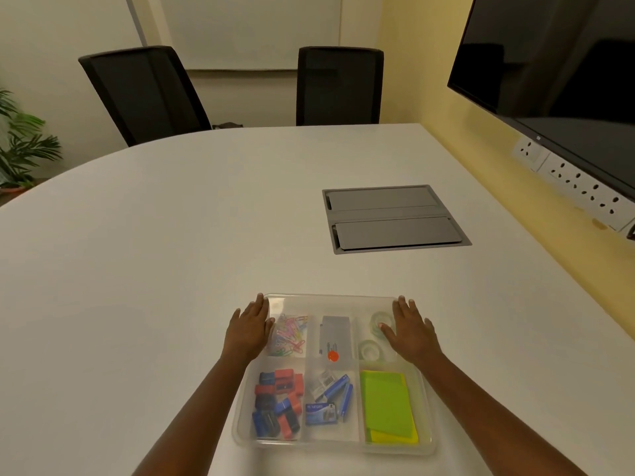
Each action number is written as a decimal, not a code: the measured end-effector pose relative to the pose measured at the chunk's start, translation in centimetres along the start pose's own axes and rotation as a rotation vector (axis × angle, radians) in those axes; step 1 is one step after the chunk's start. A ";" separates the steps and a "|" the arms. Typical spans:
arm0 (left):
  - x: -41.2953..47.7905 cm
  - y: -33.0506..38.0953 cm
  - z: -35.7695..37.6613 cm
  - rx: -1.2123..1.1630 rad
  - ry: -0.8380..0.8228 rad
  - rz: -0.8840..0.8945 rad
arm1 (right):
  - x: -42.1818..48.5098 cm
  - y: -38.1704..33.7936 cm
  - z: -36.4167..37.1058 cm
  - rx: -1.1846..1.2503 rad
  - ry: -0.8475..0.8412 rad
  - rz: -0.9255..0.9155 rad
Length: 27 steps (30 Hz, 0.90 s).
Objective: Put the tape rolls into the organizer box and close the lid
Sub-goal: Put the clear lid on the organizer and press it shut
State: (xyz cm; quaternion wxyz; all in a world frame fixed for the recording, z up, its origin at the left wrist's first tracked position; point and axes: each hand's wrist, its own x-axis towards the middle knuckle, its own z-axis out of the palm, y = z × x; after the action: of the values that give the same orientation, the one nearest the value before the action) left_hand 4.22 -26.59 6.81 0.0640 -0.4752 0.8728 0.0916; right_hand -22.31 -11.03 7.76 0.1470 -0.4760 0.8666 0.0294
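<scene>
A clear plastic organizer box [331, 444] lies on the white table near its front edge, with a see-through lid on top of it. Two clear tape rolls [368, 348] sit in its far right compartment, seen through the lid. My left hand [249, 329] lies flat on the lid's far left corner, fingers spread. Over the far right part of the lid rests my right hand [410, 333], also flat, partly covering the upper tape roll. Neither hand holds anything.
The other compartments hold coloured paper clips [288, 334], a grey stapler [335, 333], red and blue sharpeners [276, 403], staple boxes [326, 400] and green sticky notes [386, 407]. A grey cable hatch [395, 218] is set in the table beyond. Two black chairs stand at the far side.
</scene>
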 end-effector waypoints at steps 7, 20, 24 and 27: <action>0.8 -0.4 0.1 -0.011 0.032 0.011 | 0.5 0.3 -0.4 -0.013 -0.056 -0.018; -0.7 1.8 1.3 0.113 0.034 -0.054 | 0.1 -0.3 -1.4 -0.058 -0.160 0.012; -1.8 2.9 1.8 0.069 0.042 -0.039 | -0.6 -1.5 -0.5 -0.028 -0.060 0.045; -2.6 3.9 1.7 0.024 0.047 -0.029 | -1.6 -2.4 0.4 -0.032 -0.014 0.002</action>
State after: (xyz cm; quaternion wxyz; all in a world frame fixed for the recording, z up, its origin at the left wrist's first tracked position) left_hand 2.43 -22.00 6.09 0.0504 -0.4892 0.8680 0.0691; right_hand -19.38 -10.95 8.09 0.1451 -0.4771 0.8655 0.0468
